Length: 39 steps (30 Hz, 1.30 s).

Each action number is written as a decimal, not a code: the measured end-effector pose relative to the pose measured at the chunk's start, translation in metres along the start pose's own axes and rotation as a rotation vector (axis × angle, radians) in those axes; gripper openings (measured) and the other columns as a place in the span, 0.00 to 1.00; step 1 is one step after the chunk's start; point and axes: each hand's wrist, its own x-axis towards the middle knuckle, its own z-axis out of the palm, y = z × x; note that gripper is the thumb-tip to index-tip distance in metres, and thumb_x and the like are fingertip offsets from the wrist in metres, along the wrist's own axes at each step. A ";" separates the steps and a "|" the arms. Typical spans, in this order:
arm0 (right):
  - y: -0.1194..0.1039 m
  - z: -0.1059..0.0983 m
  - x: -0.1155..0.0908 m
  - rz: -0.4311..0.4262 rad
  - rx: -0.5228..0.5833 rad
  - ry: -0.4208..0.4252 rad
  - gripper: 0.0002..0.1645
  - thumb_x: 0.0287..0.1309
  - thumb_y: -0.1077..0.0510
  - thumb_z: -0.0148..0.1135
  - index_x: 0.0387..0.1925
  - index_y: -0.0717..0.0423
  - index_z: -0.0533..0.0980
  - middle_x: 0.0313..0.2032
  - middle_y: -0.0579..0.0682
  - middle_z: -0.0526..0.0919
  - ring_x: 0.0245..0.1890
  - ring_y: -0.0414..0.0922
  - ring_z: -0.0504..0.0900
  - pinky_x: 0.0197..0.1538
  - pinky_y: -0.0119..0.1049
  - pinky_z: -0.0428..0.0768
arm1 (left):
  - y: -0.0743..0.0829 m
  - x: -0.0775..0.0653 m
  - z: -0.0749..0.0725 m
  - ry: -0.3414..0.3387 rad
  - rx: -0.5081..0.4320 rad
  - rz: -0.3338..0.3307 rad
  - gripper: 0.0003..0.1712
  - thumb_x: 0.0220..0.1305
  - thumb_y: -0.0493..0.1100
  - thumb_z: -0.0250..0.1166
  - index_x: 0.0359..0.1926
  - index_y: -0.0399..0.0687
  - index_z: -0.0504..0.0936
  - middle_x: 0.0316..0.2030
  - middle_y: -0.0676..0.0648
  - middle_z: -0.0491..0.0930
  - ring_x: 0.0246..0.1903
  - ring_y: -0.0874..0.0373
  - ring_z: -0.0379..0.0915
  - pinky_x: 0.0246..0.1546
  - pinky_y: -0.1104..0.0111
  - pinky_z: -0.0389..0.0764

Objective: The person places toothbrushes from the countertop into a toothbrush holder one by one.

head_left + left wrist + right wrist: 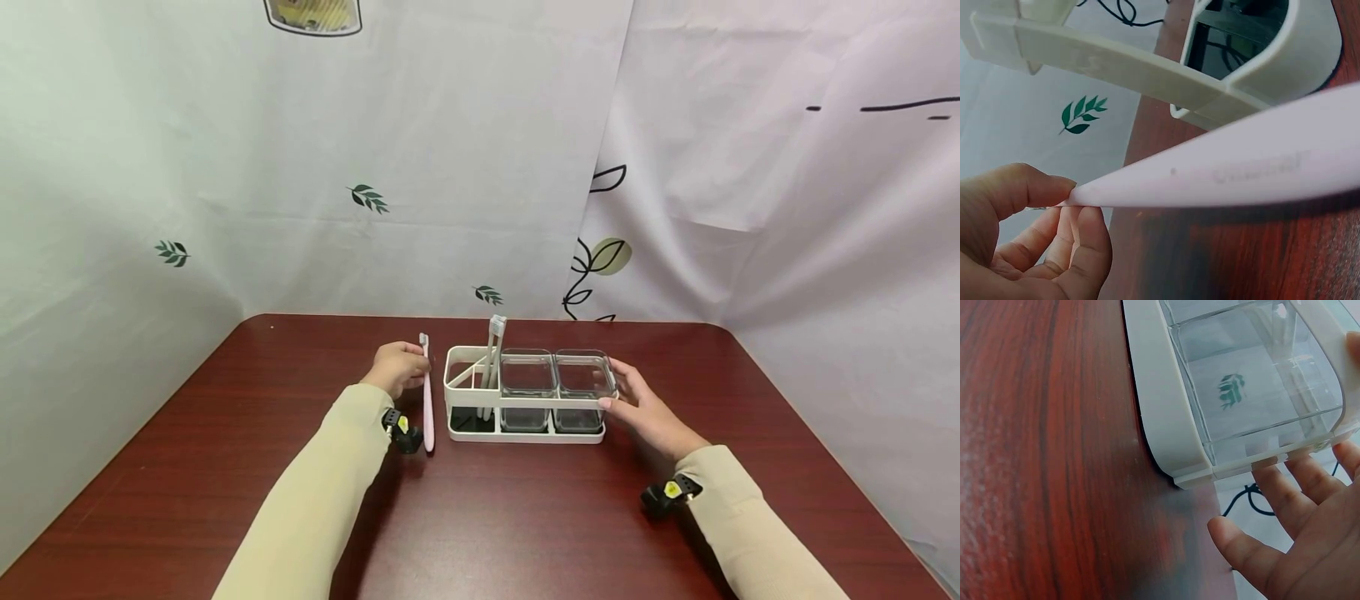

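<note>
My left hand (396, 367) pinches a pink toothbrush (428, 408) near its bristle end, between thumb and fingertips. Its broad handle points toward me, left of a white toothbrush holder (551, 403). In the left wrist view the pink handle (1229, 165) passes close to the camera. Two pale toothbrushes (498, 327) stand leaning in the holder's left part. Two clear cups, a middle one (527, 385) and a right one (583, 383), sit in the other compartments. At the holder's right end my right hand (651, 414) grips its frame, thumb in front, fingers at the side.
The holder stands on a dark red wooden table (487, 517), toward its far edge. Behind the table hangs a white cloth (450, 167) printed with leaves. Each wrist wears a black camera, a left one (405, 435) and a right one (663, 498).
</note>
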 end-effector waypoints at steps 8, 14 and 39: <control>0.000 0.001 0.000 0.019 0.011 0.004 0.40 0.67 0.60 0.55 0.72 0.59 0.46 0.68 0.68 0.57 0.67 0.62 0.59 0.52 0.23 0.73 | 0.005 -0.004 -0.005 -0.018 -0.031 0.031 0.14 0.55 0.24 0.59 0.45 0.31 0.73 0.28 0.45 0.75 0.23 0.60 0.73 0.24 0.72 0.79; -0.003 0.001 -0.001 0.009 0.014 0.012 0.40 0.67 0.61 0.55 0.72 0.60 0.47 0.68 0.69 0.58 0.67 0.63 0.59 0.51 0.22 0.73 | 0.011 -0.009 -0.007 -0.024 -0.021 0.070 0.16 0.57 0.25 0.59 0.48 0.31 0.73 0.32 0.43 0.77 0.26 0.59 0.74 0.27 0.71 0.81; -0.002 0.000 -0.001 0.024 -0.003 0.008 0.40 0.67 0.60 0.54 0.72 0.59 0.46 0.68 0.68 0.58 0.66 0.63 0.60 0.50 0.25 0.74 | 0.039 -0.034 -0.023 -0.020 -0.108 0.194 0.20 0.59 0.26 0.58 0.54 0.30 0.71 0.34 0.48 0.76 0.27 0.64 0.75 0.34 0.71 0.82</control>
